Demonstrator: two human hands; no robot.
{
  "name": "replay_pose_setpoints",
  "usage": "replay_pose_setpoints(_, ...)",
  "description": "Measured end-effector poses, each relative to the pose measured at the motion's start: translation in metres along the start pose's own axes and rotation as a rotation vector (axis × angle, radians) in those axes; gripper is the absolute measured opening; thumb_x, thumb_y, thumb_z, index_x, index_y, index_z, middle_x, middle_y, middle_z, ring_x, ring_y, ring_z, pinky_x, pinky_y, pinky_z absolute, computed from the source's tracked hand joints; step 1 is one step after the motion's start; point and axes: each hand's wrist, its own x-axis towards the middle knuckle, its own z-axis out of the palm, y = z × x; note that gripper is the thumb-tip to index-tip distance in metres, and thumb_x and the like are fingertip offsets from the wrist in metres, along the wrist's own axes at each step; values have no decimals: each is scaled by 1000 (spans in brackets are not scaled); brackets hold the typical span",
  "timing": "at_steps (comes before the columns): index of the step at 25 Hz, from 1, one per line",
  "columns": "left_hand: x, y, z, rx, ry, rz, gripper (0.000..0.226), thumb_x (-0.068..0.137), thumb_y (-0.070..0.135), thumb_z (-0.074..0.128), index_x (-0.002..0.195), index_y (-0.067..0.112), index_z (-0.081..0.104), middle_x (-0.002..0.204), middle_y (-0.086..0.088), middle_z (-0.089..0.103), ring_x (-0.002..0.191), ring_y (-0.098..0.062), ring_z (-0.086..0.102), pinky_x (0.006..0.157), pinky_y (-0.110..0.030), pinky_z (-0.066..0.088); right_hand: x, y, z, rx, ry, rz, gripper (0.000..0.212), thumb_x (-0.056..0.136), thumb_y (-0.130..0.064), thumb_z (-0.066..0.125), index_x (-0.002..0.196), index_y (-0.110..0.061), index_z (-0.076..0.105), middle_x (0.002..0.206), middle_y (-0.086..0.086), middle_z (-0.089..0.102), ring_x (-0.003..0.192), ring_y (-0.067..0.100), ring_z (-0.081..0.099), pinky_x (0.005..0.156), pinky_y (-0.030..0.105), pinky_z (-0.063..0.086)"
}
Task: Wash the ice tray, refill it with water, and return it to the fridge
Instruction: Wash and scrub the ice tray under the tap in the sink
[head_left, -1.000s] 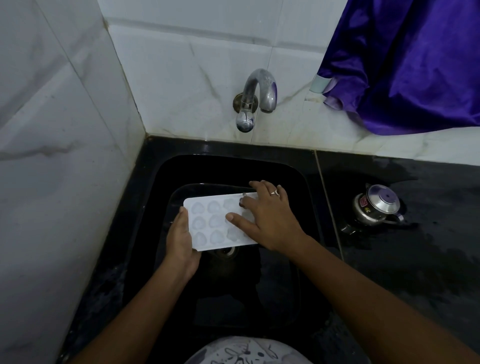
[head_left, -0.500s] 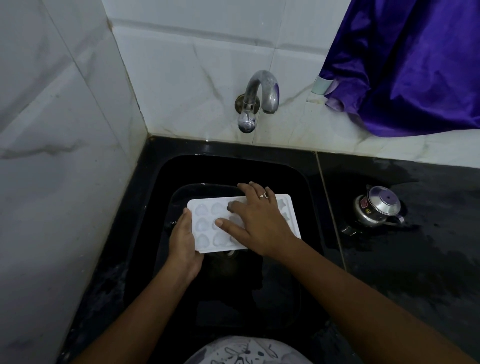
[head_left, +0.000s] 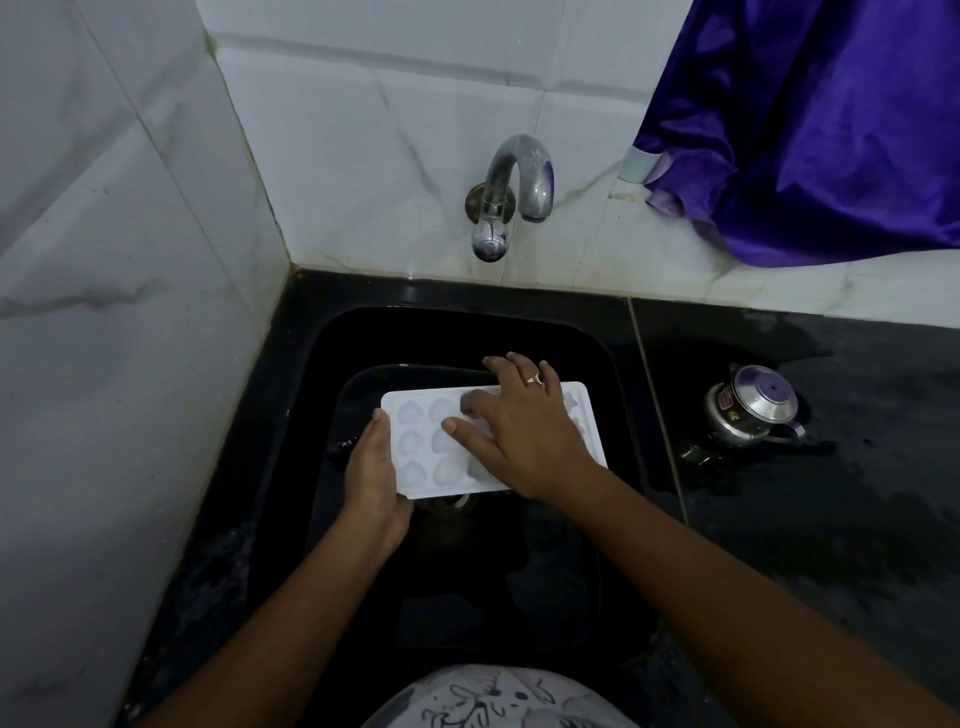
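Ice tray (head_left: 413, 444): white plastic, matt, smooth. Tap (head_left: 511, 176): chromed metal, glossy w/ dull spots. Sink (head_left: 311, 374): black, glossy. Surface (head_left: 831, 519): dark stone-look, wet sheen. Wall tiles (head_left: 363, 130): white marble-look, smooth. Cloth (head_left: 810, 130): purple, satin sheen. Pot (head_left: 753, 410): polished metal.

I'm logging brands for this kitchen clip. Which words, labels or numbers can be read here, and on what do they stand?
No text can be read.
The steel pot: a red sticker and a smaller one on its side, both too small and blurred to read.
The printed cloth at the bottom edge: a dark drawn pattern, no letters to make out.
The ice tray and the tap: no markings show.
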Motion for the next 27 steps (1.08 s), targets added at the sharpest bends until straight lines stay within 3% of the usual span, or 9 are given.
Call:
replay_pose_setpoints(11, 0, 1, -1, -7, 18, -10, 60, 109, 54, 41, 137, 7, 65, 128, -22, 73, 118, -45, 70, 104, -64, 53, -8, 4, 3, 5, -25, -80, 68, 98, -75, 26, 129, -31, 68, 160, 11, 40, 152, 33, 26, 124, 61, 12)
replay_pose_setpoints(15, -1, -3, -1, -12, -6, -25, 60, 109, 54, 41, 138, 8, 64, 130, -21, 73, 120, -44, 70, 104, -64, 53, -2, 3, 0, 7, -9, -12, 66, 98, -73, 26, 119, -32, 73, 160, 11, 42, 152, 32, 27, 124, 61, 12)
replay_pose_setpoints(19, -2, 1, -1, -26, 9, -8, 59, 109, 54, 41, 137, 8, 65, 128, -21, 74, 118, -44, 71, 103, -64, 54, -8, 5, 3, -13, -20, -92, 66, 98, -75, 28, 129, -32, 67, 160, 11, 40, 152, 33, 26, 124, 62, 11)
replay_pose_setpoints(23, -1, -2, 1, -13, -1, -24, 60, 109, 55, 41, 138, 8, 64, 129, -21, 73, 119, -44, 70, 106, -65, 52, -3, 4, -1, 8, -1, -12, 65, 98, -74, 27, 121, -33, 71, 160, 11, 42, 152, 32, 28, 124, 61, 13)
replay_pose_setpoints(27, -1, 1, 1, -13, 15, -10, 59, 109, 54, 41, 137, 8, 65, 127, -21, 74, 117, -44, 71, 103, -64, 54, -10, 7, 4, 8, -18, -74, 62, 98, -74, 31, 132, -34, 64, 161, 11, 38, 153, 33, 24, 125, 62, 9)
